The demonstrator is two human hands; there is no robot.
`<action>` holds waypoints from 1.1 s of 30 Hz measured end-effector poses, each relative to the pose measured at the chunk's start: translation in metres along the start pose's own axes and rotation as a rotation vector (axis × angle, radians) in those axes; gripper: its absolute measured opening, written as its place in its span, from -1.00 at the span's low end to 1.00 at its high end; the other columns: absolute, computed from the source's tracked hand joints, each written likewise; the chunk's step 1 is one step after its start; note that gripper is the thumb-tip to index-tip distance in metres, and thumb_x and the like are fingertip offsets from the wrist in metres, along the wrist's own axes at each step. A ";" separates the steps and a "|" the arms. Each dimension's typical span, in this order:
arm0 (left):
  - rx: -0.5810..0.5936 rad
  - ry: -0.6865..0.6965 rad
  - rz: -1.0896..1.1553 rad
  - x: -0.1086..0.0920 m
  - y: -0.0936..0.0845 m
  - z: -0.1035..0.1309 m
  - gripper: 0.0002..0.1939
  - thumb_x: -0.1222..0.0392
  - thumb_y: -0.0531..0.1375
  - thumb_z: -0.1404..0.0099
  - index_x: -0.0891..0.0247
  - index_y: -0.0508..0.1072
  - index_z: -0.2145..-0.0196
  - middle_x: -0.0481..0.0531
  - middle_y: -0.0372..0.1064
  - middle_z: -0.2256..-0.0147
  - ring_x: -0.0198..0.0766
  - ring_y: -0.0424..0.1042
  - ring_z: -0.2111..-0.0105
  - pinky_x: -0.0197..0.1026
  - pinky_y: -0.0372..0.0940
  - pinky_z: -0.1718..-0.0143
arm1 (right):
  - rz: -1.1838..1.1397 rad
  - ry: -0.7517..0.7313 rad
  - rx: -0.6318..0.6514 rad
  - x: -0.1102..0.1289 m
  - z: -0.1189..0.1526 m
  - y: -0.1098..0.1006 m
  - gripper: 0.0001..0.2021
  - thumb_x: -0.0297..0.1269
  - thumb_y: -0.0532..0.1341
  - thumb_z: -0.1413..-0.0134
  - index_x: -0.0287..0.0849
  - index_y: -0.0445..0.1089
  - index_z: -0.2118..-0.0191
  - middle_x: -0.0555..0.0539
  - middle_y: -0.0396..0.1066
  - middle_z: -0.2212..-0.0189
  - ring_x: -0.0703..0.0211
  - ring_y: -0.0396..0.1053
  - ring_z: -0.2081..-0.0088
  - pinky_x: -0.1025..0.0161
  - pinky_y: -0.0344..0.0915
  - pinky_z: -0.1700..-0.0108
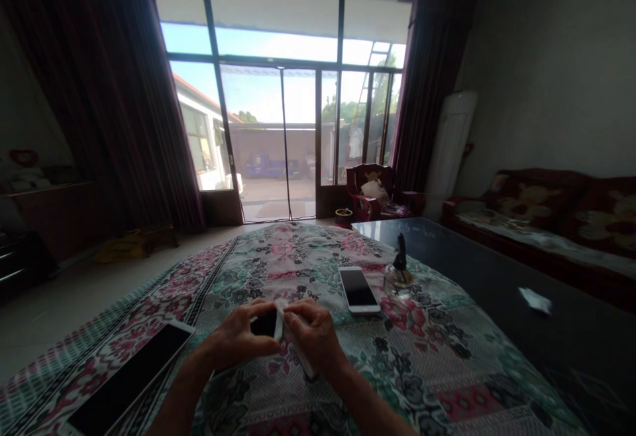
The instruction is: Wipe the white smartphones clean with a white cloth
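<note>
In the middle of the head view, my left hand (243, 331) grips a phone (265, 323) with a dark screen and a pale edge, fingers along the far side and thumb along the near side. My right hand (312, 330) is closed on a white tissue (282, 309), which touches the phone's right end. Part of the tissue hangs below the right palm. Beyond my right hand, a white phone (360, 290) lies face up on the flowered cloth (392, 370). At the lower left rests a tablet (132, 376) with a black screen and white frame.
A clear spray bottle (398, 277) with a black top stands right of the white phone. On the dark table (477, 283) at right lies a crumpled white tissue (535, 301). A wooden armchair (370, 194) and a sofa (541, 207) stand farther back, near the glass doors (283, 144).
</note>
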State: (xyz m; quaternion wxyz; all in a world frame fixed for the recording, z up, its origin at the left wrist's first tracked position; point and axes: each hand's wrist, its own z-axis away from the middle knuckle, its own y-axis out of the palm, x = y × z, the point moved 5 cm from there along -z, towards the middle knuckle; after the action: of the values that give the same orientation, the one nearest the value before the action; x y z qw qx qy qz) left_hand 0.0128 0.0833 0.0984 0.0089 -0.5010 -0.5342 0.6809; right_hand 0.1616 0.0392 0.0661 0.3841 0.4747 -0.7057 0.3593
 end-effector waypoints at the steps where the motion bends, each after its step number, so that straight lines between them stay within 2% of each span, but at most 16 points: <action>1: -0.010 0.000 0.006 0.001 -0.001 0.000 -0.54 0.12 0.27 0.04 0.15 0.52 0.11 -0.07 0.45 0.16 -0.13 0.40 0.16 -0.23 0.28 0.12 | -0.007 -0.004 0.005 0.003 0.002 0.002 -0.84 -0.33 0.22 0.04 -0.19 0.57 0.38 -0.09 0.45 0.39 0.14 0.41 0.29 0.27 0.30 0.19; 5: -0.069 -0.043 0.043 0.010 -0.006 0.001 -0.42 0.12 0.30 0.04 0.18 0.45 0.00 -0.02 0.43 0.08 -0.11 0.39 0.10 -0.22 0.25 0.05 | -0.013 -0.025 0.030 0.010 0.006 0.007 -0.87 -0.37 0.24 0.06 -0.18 0.57 0.40 -0.07 0.44 0.42 0.16 0.40 0.31 0.30 0.29 0.23; 11: 0.014 0.044 0.123 -0.002 -0.001 -0.001 -0.60 0.18 0.26 0.01 0.16 0.53 0.14 -0.07 0.45 0.14 -0.12 0.38 0.11 -0.25 0.25 0.07 | -0.011 0.028 -0.063 0.000 0.002 0.003 -0.85 -0.34 0.23 0.02 -0.19 0.57 0.38 -0.09 0.45 0.40 0.13 0.41 0.31 0.27 0.31 0.22; 14: 0.006 0.055 0.146 -0.002 -0.001 -0.002 -0.59 0.21 0.26 0.01 0.14 0.52 0.13 -0.09 0.43 0.16 -0.14 0.38 0.12 -0.25 0.24 0.07 | -0.006 0.026 -0.091 0.000 0.004 0.004 -0.85 -0.34 0.23 0.02 -0.20 0.57 0.37 -0.09 0.44 0.41 0.12 0.41 0.30 0.26 0.31 0.22; 20: -0.045 0.021 0.149 0.013 -0.004 -0.003 -0.55 0.20 0.26 0.00 0.18 0.50 0.09 -0.04 0.43 0.17 -0.12 0.38 0.11 -0.22 0.24 0.06 | -0.055 0.008 -0.080 0.009 0.009 0.009 -0.86 -0.36 0.22 0.03 -0.20 0.55 0.42 -0.07 0.43 0.43 0.16 0.41 0.34 0.30 0.31 0.27; 26: 0.012 0.088 0.230 0.005 -0.001 -0.004 -0.49 0.19 0.28 -0.01 0.10 0.48 0.02 -0.06 0.43 0.09 -0.10 0.36 0.05 -0.20 0.22 0.00 | -0.035 0.040 -0.111 0.004 0.004 0.001 -0.83 -0.34 0.20 0.02 -0.21 0.56 0.38 -0.08 0.43 0.43 0.13 0.40 0.31 0.27 0.30 0.23; 33: -0.046 0.037 0.221 0.006 -0.008 0.002 -0.58 0.14 0.24 -0.03 0.18 0.53 0.10 -0.05 0.42 0.25 -0.13 0.36 0.17 -0.22 0.26 0.11 | -0.100 -0.009 -0.061 0.016 0.008 0.010 -0.84 -0.31 0.22 0.01 -0.22 0.55 0.40 -0.09 0.43 0.41 0.15 0.40 0.32 0.29 0.31 0.23</action>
State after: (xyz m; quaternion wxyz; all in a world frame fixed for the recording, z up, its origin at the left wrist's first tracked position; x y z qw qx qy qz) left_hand 0.0044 0.0889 0.1004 -0.0681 -0.5695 -0.4908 0.6559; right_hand 0.1470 0.0288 0.0749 0.4126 0.4993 -0.6933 0.3159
